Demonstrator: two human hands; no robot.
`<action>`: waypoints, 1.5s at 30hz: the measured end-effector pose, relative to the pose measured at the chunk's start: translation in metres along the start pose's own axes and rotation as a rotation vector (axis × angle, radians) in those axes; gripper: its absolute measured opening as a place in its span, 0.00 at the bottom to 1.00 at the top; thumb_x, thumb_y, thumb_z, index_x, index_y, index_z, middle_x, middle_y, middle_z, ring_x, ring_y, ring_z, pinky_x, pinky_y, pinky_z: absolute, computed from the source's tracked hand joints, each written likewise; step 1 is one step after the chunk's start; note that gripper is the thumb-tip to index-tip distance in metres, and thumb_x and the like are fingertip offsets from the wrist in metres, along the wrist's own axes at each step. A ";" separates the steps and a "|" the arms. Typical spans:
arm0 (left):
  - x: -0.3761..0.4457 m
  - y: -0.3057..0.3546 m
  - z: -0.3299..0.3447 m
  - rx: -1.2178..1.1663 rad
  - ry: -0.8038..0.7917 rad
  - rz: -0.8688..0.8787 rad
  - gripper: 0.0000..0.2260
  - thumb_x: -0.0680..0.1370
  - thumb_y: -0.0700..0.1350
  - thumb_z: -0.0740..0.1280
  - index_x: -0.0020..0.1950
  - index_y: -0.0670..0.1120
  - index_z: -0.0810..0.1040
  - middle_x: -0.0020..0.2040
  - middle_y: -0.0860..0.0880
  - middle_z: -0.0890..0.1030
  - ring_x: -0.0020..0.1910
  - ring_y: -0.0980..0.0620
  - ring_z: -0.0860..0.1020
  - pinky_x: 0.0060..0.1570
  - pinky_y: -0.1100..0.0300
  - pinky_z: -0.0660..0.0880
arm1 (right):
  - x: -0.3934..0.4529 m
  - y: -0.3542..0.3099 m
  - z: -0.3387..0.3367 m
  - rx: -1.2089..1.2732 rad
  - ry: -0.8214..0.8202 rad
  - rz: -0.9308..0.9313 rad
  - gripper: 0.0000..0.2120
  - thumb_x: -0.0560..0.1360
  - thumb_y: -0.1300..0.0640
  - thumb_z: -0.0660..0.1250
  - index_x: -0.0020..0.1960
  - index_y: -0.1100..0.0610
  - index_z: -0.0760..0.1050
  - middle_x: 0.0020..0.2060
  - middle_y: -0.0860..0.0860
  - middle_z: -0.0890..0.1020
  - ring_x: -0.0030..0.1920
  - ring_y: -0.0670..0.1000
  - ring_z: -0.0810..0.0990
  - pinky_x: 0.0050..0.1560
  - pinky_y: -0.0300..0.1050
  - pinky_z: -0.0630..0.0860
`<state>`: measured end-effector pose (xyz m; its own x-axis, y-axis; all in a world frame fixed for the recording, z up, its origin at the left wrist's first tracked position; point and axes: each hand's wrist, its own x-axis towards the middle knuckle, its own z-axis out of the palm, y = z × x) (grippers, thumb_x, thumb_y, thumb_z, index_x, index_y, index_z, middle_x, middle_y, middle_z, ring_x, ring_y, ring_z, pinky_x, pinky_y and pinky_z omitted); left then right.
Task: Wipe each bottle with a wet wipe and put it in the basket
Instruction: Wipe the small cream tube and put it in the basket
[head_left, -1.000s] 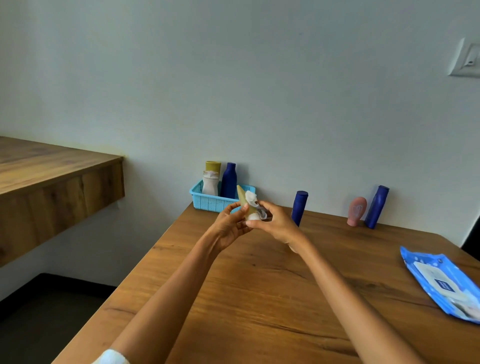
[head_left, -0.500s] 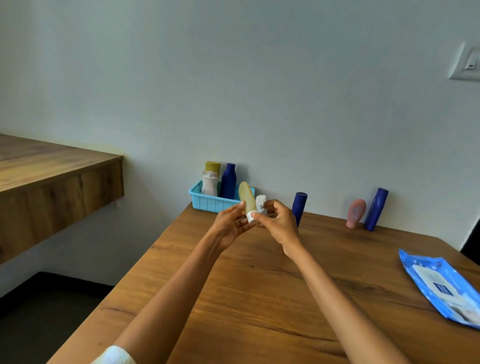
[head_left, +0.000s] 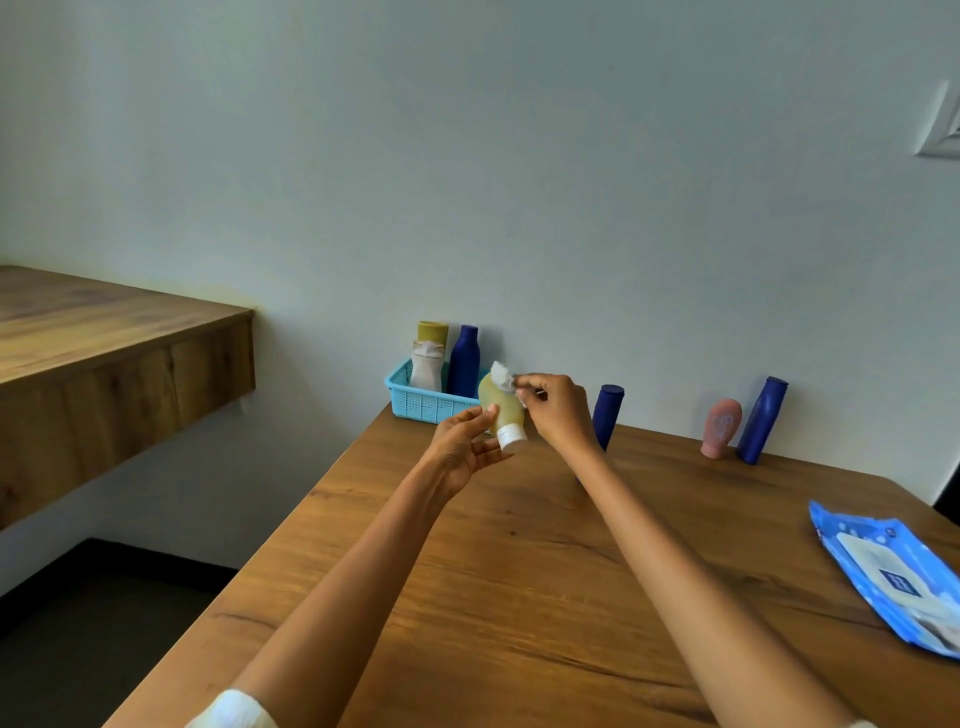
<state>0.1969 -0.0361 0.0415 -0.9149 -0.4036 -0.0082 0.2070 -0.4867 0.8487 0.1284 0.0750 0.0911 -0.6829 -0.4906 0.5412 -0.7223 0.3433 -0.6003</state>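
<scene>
Far left of the hands, the blue basket holds three bottles. The left hand grips the yellow bottle, cap down, above the table. The right hand pinches a white wipe against the bottle's top. Right of it stand more bottles.

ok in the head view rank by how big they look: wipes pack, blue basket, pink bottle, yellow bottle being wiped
1. Blue plastic wet-wipes pack, though it lies nearest the camera.
2. Light blue plastic mesh basket.
3. Small yellow bottle with white cap and pink rounded bottle look alike; no ranking.
</scene>
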 end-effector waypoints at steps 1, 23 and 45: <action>0.001 0.002 -0.001 0.018 0.012 0.006 0.10 0.77 0.41 0.66 0.56 0.40 0.73 0.47 0.41 0.80 0.34 0.49 0.83 0.37 0.53 0.82 | -0.004 0.001 0.001 -0.012 0.006 -0.010 0.12 0.77 0.60 0.64 0.59 0.58 0.78 0.56 0.55 0.81 0.55 0.53 0.79 0.48 0.36 0.70; 0.005 -0.007 0.006 -0.055 0.300 0.085 0.21 0.75 0.39 0.70 0.65 0.41 0.65 0.47 0.39 0.79 0.41 0.42 0.81 0.38 0.50 0.81 | -0.050 0.023 0.029 0.190 0.161 0.249 0.06 0.76 0.60 0.65 0.48 0.59 0.81 0.42 0.53 0.84 0.40 0.49 0.81 0.41 0.45 0.79; 0.004 -0.028 0.010 0.286 0.381 0.384 0.17 0.74 0.44 0.71 0.56 0.50 0.65 0.55 0.46 0.74 0.57 0.45 0.77 0.53 0.46 0.79 | -0.046 0.020 0.023 0.996 -0.121 0.789 0.13 0.74 0.57 0.68 0.56 0.62 0.75 0.46 0.57 0.81 0.45 0.52 0.82 0.47 0.43 0.79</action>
<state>0.1840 -0.0166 0.0228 -0.5939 -0.7836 0.1821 0.3478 -0.0459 0.9364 0.1478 0.0863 0.0406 -0.8356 -0.5163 -0.1876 0.3023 -0.1471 -0.9418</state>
